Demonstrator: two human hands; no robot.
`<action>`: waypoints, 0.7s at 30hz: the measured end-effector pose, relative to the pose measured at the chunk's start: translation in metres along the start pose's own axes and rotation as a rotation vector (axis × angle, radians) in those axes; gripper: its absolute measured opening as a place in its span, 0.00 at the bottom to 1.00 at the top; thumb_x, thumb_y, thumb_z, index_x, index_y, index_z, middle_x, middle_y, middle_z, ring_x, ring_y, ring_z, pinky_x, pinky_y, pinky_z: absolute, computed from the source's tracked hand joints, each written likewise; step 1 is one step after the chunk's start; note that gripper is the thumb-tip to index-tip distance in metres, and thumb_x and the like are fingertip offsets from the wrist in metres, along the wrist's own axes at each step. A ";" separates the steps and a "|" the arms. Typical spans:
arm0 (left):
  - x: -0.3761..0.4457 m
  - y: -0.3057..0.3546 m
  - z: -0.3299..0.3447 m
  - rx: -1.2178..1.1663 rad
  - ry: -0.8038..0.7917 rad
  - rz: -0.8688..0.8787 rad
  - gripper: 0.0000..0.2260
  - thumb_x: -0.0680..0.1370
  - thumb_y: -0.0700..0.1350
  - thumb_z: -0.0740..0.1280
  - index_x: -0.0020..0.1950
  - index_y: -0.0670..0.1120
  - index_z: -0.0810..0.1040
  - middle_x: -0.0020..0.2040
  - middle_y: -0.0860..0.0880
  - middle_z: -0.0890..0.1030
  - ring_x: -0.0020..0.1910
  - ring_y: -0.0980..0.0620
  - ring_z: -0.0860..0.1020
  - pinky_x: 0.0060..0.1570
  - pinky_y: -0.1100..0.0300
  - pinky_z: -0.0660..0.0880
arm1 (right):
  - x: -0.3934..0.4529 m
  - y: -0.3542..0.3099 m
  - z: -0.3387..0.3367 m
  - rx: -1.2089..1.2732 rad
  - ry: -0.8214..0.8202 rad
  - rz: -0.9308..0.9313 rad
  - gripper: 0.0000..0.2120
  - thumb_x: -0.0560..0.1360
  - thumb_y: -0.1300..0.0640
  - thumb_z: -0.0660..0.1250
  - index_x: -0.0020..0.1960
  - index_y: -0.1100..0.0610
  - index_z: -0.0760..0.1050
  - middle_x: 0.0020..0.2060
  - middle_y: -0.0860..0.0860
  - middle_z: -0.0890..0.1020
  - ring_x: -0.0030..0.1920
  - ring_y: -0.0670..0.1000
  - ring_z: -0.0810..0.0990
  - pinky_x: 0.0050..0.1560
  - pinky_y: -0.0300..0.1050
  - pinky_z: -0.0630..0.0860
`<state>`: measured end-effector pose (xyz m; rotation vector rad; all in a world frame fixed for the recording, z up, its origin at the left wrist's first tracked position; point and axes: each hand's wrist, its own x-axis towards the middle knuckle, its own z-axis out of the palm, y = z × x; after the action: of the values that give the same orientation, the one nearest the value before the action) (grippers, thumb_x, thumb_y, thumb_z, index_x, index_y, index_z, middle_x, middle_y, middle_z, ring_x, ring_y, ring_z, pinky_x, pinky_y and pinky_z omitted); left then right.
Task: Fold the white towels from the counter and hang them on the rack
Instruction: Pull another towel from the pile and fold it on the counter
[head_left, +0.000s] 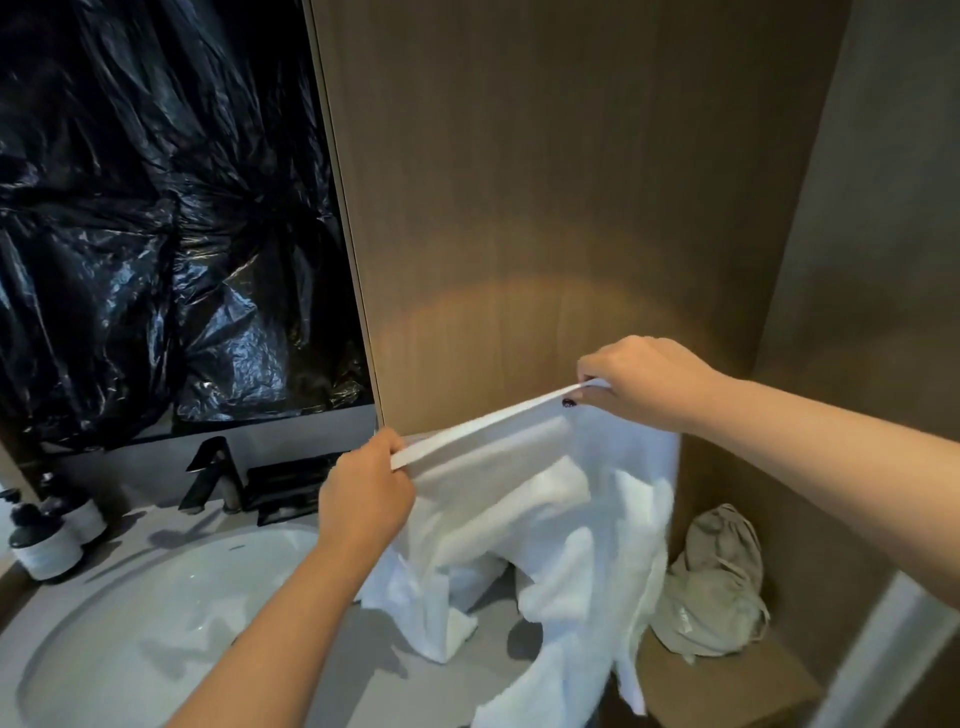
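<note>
A white towel (540, 525) hangs in the air in front of a wooden panel, its top hem stretched taut between my hands. My left hand (363, 493) pinches the hem's lower left end. My right hand (641, 382) pinches the upper right end, higher and farther back. The towel's lower part droops in folds onto the grey counter (395, 670) and over its right edge. No rack shows in this view.
A white round sink (135, 623) lies at the lower left, with a black faucet (208, 475) and a black tray behind it. Dark-capped bottles (44, 545) stand at the far left. A beige cloth bag (714, 582) sits on a wooden ledge at the right. Black plastic covers the mirror.
</note>
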<state>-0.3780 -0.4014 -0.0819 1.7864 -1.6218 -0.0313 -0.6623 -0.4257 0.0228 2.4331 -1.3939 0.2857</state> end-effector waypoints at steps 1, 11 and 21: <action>0.001 -0.008 0.001 -0.012 -0.016 -0.007 0.12 0.75 0.34 0.60 0.40 0.52 0.70 0.32 0.49 0.74 0.30 0.48 0.71 0.26 0.58 0.59 | -0.003 0.006 0.004 0.010 -0.009 0.045 0.14 0.79 0.42 0.62 0.49 0.53 0.76 0.42 0.49 0.80 0.43 0.50 0.80 0.42 0.46 0.79; 0.012 -0.034 0.000 -0.256 -0.113 -0.033 0.07 0.81 0.43 0.64 0.45 0.52 0.79 0.38 0.50 0.80 0.36 0.48 0.77 0.31 0.57 0.69 | -0.038 0.048 0.022 0.208 0.033 0.531 0.15 0.80 0.47 0.63 0.40 0.55 0.75 0.34 0.51 0.77 0.33 0.49 0.75 0.29 0.40 0.61; -0.001 0.089 -0.025 -0.779 -0.180 0.267 0.07 0.72 0.37 0.75 0.38 0.48 0.81 0.36 0.53 0.81 0.34 0.63 0.76 0.36 0.70 0.71 | -0.027 -0.042 0.027 0.923 0.007 0.140 0.18 0.73 0.56 0.75 0.61 0.52 0.76 0.55 0.48 0.81 0.55 0.46 0.80 0.56 0.39 0.75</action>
<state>-0.4427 -0.3844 -0.0187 0.9873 -1.6430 -0.6265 -0.6398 -0.3941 -0.0186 2.9867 -1.6758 1.1970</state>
